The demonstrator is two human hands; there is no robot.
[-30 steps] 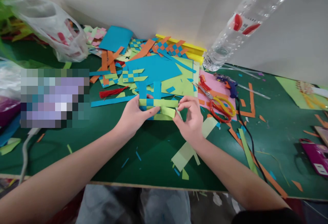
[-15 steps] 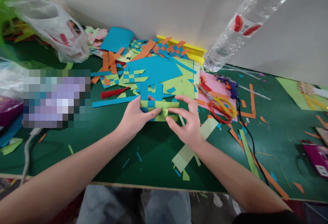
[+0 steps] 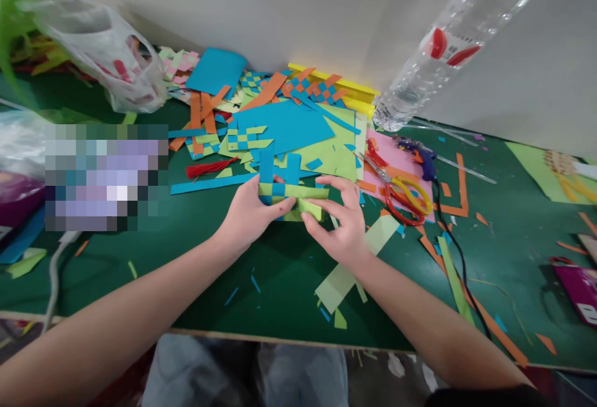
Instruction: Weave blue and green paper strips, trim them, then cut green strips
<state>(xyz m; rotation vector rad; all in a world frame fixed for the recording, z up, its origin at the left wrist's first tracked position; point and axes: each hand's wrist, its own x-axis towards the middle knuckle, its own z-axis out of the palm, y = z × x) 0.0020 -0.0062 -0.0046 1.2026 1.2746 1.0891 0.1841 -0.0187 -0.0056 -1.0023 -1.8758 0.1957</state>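
Observation:
A woven piece of blue and light green paper strips [image 3: 278,189] is held above the green table between both hands. My left hand [image 3: 249,213] is closed on its left side, with the thumb across the front and the other fingers partly hidden behind. Two blue strips stick up from the top of the weave. My right hand [image 3: 341,215] pinches a short light green strip end [image 3: 311,209] at the right of the weave, between thumb and fingers. The other right fingers are bent, close to the upper right edge.
Coloured paper sheets [image 3: 284,124] and woven pieces lie behind the hands. To the right are scissors [image 3: 405,199], a blue glue gun [image 3: 422,158] with a black cord, and a tall plastic bottle [image 3: 433,65]. A blurred-out device [image 3: 107,177] and plastic bags [image 3: 112,59] are at the left.
The light green strip end, curled up between the fingers before, now lies flatter and points right. Both hands keep their hold on the weave; the whole view has shifted slightly.

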